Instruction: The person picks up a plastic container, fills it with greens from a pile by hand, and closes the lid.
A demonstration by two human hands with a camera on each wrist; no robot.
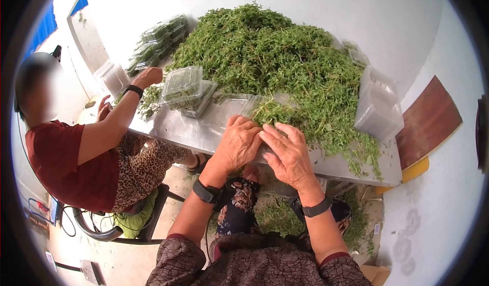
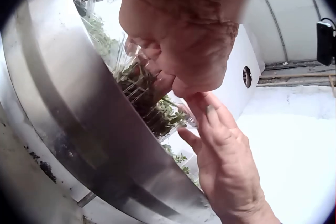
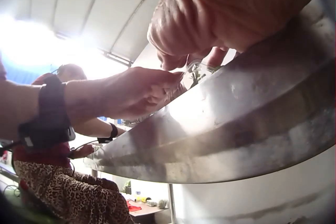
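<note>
At the table's front edge, a clear plastic container with leafy greens [image 2: 137,91] lies by both hands; the hands largely cover it in the head view. The left hand [image 1: 238,142] [image 2: 178,37] has its fingers curled at the container's edge, and in the right wrist view the left hand [image 3: 131,94] pinches clear plastic at its fingertips. Beside it the right hand [image 1: 290,156] [image 2: 226,155] rests with fairly straight fingers, its fingertips close to the left hand. Close up in the right wrist view, the right hand [image 3: 220,16] is over the table edge.
A large heap of greens [image 1: 265,52] covers the back of the metal table [image 1: 173,128]. Filled clear boxes [image 1: 183,85] stand left of centre, more [image 1: 158,39] behind. Stacked empty containers [image 1: 378,105] are at the right. Another person [image 1: 76,143] sits at the left, reaching over the table.
</note>
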